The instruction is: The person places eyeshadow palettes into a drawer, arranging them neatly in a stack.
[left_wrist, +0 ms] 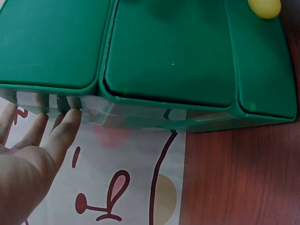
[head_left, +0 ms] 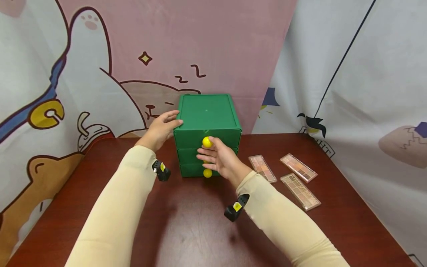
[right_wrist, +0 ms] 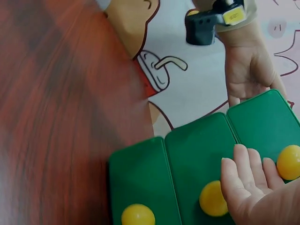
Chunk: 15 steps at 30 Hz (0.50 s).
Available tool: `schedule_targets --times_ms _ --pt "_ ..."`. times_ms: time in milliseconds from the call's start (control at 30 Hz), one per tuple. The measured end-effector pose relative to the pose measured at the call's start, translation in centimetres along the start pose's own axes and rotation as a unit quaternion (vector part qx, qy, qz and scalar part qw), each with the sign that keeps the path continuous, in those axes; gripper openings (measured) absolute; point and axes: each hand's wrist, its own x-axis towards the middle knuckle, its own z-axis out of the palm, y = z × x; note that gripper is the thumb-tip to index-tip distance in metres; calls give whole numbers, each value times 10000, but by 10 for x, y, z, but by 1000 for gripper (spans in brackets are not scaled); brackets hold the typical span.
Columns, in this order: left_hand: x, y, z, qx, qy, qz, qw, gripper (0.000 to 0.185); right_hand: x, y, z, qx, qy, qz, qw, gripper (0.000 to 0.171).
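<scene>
My left hand (head_left: 161, 129) rests flat-fingered against the green drawer box (head_left: 207, 115) at frame centre; my right hand (head_left: 221, 157), grip wide, fingers straight, touches the middle drawer front beside its yellow knob (right_wrist: 213, 198).

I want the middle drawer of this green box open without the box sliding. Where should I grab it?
Pinch the middle drawer's round yellow knob from the front, by the right hand; it is the only part that sticks out. The left hand rests on the green box, likely steadying it.
</scene>
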Motion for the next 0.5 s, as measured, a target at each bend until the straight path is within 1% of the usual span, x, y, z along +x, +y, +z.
schedule_targets --times_ms 133,267,367,500 --pt "0 -2 1 -77 78 -4 9999 57 1 2 4 706 16 45 9975 41" --pt "1 -3 1 -111 61 33 9999 57 2 5 7 1334 76 115 9910 33" --pt "2 -3 2 -107 66 45 9999 57 2 6 9 1607 139 104 9868 32" --pt "2 -4 2 -81 134 -6 9999 56 1 8 12 1777 174 91 9839 32"
